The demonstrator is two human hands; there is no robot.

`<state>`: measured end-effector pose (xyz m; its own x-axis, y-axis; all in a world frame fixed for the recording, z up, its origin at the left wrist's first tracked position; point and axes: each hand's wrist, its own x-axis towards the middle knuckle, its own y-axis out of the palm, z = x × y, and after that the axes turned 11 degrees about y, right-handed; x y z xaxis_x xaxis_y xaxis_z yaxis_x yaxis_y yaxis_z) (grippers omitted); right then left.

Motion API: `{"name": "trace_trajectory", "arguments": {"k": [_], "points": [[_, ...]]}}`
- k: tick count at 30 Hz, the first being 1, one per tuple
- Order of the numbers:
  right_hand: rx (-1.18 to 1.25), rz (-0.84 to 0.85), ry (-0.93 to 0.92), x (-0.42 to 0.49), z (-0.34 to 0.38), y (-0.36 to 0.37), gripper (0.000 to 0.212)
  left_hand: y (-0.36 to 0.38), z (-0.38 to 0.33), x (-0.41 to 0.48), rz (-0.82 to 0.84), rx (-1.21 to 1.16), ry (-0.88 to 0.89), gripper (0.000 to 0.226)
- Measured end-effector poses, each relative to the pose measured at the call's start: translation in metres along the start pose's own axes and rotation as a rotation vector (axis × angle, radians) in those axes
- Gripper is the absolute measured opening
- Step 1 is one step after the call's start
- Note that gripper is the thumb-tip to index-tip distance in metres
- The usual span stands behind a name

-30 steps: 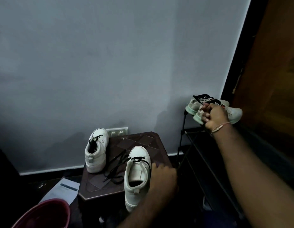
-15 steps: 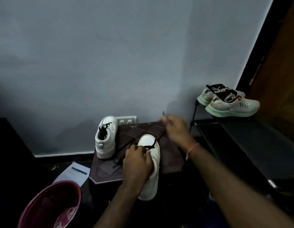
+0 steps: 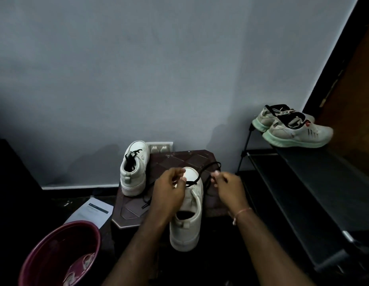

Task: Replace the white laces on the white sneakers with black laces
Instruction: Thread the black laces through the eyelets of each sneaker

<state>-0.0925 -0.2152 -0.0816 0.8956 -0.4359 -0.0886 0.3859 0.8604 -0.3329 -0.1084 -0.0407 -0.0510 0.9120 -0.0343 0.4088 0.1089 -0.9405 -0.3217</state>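
A maroon tub is sitting at the bottom left on the floor, and a printed sheet is lying just beyond it, against the left edge of the small dark table. At the table's back left corner the far sneaker is standing heel-toward-viewer, with black lacing showing at its opening. Just beside its toe a wall socket is showing above the table's back edge.

The near sneaker is lying along the table's middle, its heel hanging over the front edge. The left hand is covering the sneaker's front left side and hiding most of the eyelets. Its thumb and fingers are pinching together on the black lace where it crosses the shoe. The lace is looping out toward the back right corner and coming down to the right hand, which is hovering over the table's right edge and pinching the lace between its fingertips. A thin band is circling that wrist.

Farther right a dark shoe rack is standing against the wall, and a pair of green-soled running shoes is resting on its top shelf's back end.
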Motion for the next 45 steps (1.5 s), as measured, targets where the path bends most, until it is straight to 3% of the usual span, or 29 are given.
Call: {"name": "trace_trajectory", "arguments": {"k": [3,6,8,11,13,17,19,21,23,25,26,29,32,35,38,40,45], "points": [[0.059,0.294,-0.178,-0.013,0.069,0.004,0.026,-0.008,-0.033,0.008,-0.009,-0.362,0.105,0.033],[0.13,0.511,-0.194,-0.037,0.117,0.011,0.029,-0.025,-0.064,0.02,-0.051,-0.51,0.123,0.021],[0.281,0.607,-0.144,-0.046,0.127,0.01,0.027,-0.038,-0.07,0.024,-0.08,-0.511,0.074,0.018],[0.207,0.672,-0.143,-0.054,0.124,0.006,0.031,-0.047,-0.066,0.02,-0.016,-0.687,-0.112,0.024],[0.071,0.639,-0.181,-0.057,0.122,0.006,0.033,-0.048,-0.064,0.018,0.016,-0.82,-0.229,0.021],[-0.352,0.412,-0.391,-0.055,0.12,0.01,0.031,-0.045,-0.063,0.018,-0.041,-0.849,-0.335,0.008],[-0.272,0.421,-0.391,-0.056,0.121,0.01,0.021,-0.042,-0.063,0.02,-0.086,-0.839,-0.331,0.007],[-0.198,0.383,-0.341,-0.055,0.113,0.011,0.007,-0.046,-0.064,0.028,-0.24,-0.846,-0.289,0.007],[-0.335,0.169,-0.331,-0.045,0.091,0.011,0.013,-0.066,-0.065,0.045,-0.538,-0.835,-0.159,0.013],[-0.561,0.078,-0.267,-0.035,0.063,0.013,0.031,-0.093,-0.074,0.06,-0.784,-0.528,0.12,0.014],[-0.637,0.087,-0.213,-0.034,0.051,0.014,0.043,-0.099,-0.077,0.064,-0.798,-0.358,0.247,0.013],[-0.62,0.122,-0.098,-0.045,0.037,0.02,0.053,-0.083,-0.084,0.058,-0.454,-0.059,0.409,0.009],[-0.565,0.125,-0.128,-0.053,0.037,0.018,0.038,-0.035,-0.063,0.03,-0.047,0.278,0.234,0.011],[-0.518,0.093,-0.117,-0.055,0.033,0.016,0.018,-0.003,-0.037,0.009,0.158,0.505,0.042,0.01],[-0.432,-0.008,-0.111,-0.058,0.023,0.017,0.016,0.014,-0.025,0.001,0.218,0.685,0.075,0.014],[-0.23,-0.019,-0.049,-0.06,0.017,0.021,0.014,0.017,-0.014,-0.001,0.216,0.719,0.08,0.018],[0.286,0.031,0.135,-0.06,0.001,0.026,0.024,0.023,0.012,0.001,0.201,0.566,0.02,0.014]]}}
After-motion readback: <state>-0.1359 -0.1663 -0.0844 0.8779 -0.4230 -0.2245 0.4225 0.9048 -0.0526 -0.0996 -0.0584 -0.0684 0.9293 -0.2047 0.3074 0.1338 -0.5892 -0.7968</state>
